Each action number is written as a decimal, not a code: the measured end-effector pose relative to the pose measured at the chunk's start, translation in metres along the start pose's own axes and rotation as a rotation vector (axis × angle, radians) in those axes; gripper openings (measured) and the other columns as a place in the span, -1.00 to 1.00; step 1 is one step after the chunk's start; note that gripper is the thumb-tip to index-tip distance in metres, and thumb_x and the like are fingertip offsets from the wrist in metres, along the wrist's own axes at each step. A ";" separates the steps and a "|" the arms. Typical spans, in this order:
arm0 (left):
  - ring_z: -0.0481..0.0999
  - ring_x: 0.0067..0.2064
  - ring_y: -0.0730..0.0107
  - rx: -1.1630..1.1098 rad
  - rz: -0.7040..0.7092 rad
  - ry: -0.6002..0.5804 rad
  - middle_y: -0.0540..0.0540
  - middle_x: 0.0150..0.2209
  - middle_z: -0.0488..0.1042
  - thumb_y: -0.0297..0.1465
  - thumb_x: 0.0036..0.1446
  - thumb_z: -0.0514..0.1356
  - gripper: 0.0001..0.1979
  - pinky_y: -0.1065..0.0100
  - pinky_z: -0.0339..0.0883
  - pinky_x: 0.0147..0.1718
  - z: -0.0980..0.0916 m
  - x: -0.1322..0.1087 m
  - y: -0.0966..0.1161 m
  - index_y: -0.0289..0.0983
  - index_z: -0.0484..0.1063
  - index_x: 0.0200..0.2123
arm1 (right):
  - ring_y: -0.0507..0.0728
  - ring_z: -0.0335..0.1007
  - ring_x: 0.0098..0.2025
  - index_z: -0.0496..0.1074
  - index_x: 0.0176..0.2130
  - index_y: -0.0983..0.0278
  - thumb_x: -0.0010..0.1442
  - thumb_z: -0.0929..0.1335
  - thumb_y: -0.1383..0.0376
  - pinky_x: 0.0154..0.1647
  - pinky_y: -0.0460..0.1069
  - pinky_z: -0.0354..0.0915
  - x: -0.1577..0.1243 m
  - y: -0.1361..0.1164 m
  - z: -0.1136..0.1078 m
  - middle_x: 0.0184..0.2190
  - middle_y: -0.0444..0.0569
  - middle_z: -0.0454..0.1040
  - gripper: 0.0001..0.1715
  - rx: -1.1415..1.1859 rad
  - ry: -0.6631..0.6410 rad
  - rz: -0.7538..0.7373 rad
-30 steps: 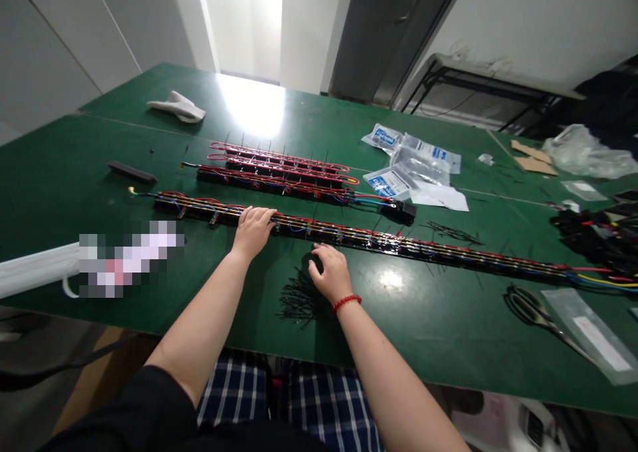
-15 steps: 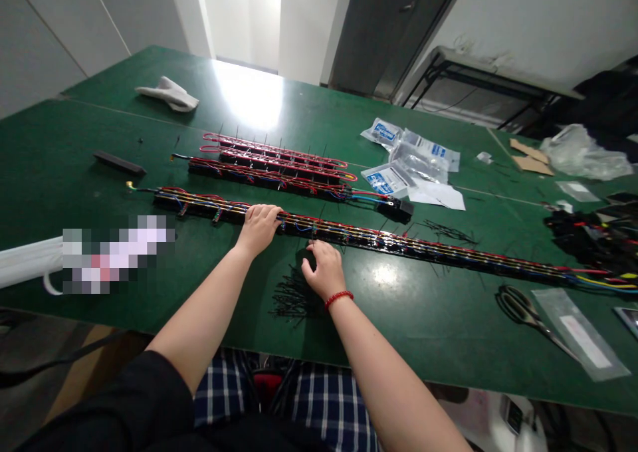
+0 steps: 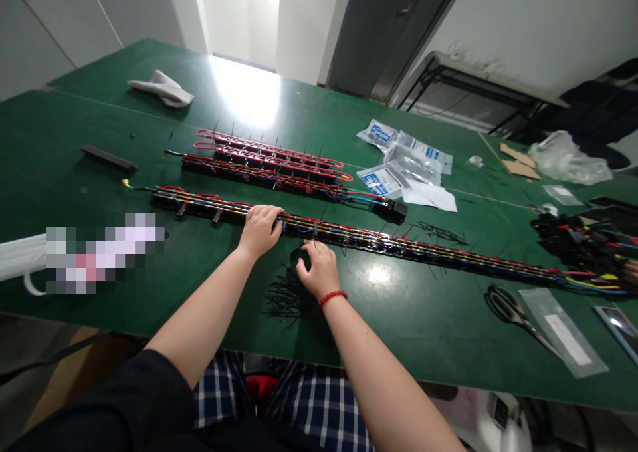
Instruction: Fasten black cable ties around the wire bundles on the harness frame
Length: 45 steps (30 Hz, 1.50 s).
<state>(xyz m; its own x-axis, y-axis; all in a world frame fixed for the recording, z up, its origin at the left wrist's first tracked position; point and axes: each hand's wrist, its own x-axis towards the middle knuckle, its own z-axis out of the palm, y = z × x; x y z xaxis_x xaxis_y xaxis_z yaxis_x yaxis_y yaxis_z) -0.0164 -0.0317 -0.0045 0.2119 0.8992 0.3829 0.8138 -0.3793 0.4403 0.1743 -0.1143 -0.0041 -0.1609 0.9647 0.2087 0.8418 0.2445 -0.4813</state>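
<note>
A long black bar with red, yellow and blue wires (image 3: 423, 249) runs across the green table. My left hand (image 3: 260, 229) is closed over its left part, fingers wrapped on the far side. My right hand (image 3: 319, 269) is at the bar's near edge, thumb and fingers bent toward each other; what lies between the fingertips is too small to make out. A thin black tie stands up from the bar just beyond it. Beside my right hand lies a pile of black ties (image 3: 284, 299). Shorter wired bars (image 3: 269, 163) lie behind the long one.
Scissors (image 3: 518, 316) and a clear bag (image 3: 565, 336) lie at the right. Plastic packets (image 3: 409, 166) are at the back, a white glove (image 3: 162, 90) at the far left, and a dark strip (image 3: 108, 158) at the left. Another person's fingers show at the right edge.
The view has shifted slightly, so most things appear a little further left. Both hands keep nearly the same places at the bar. Another person's fingers have appeared at the right edge.
</note>
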 end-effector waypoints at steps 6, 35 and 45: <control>0.41 0.14 0.21 -0.115 0.104 0.054 -0.14 0.07 0.50 -0.41 0.27 0.05 -0.66 0.13 0.20 0.22 -0.010 -0.002 -0.008 -0.22 0.42 0.08 | 0.27 0.32 0.16 0.42 -0.13 0.20 0.12 0.33 0.32 0.19 0.20 0.18 0.001 0.002 0.001 0.04 0.05 0.51 -0.74 0.016 0.007 -0.005; 0.51 -0.11 0.27 -0.289 0.309 -0.376 -0.06 -0.21 0.57 -0.40 0.17 0.24 -0.91 0.20 0.36 -0.01 -0.019 -0.049 0.001 -0.17 0.57 -0.32 | 0.28 0.34 0.12 0.43 -0.16 0.20 0.10 0.33 0.35 0.14 0.21 0.20 0.001 -0.003 0.002 0.01 0.06 0.52 -0.75 0.004 0.026 -0.016; 0.50 -0.22 0.32 -0.333 0.182 -0.348 -0.03 -0.30 0.55 -0.45 0.12 0.16 -0.90 0.28 0.38 -0.16 -0.025 -0.049 0.005 -0.21 0.49 -0.31 | 0.27 0.32 0.14 0.45 -0.15 0.22 0.25 0.31 0.22 0.16 0.18 0.17 0.001 -0.003 0.000 0.04 0.07 0.51 -0.80 0.015 0.007 -0.004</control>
<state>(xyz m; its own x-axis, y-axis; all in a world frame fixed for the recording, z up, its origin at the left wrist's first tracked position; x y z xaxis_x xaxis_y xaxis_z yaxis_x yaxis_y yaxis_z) -0.0356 -0.0831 -0.0008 0.5479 0.8100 0.2091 0.5423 -0.5342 0.6485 0.1714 -0.1145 -0.0029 -0.1607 0.9630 0.2165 0.8331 0.2499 -0.4935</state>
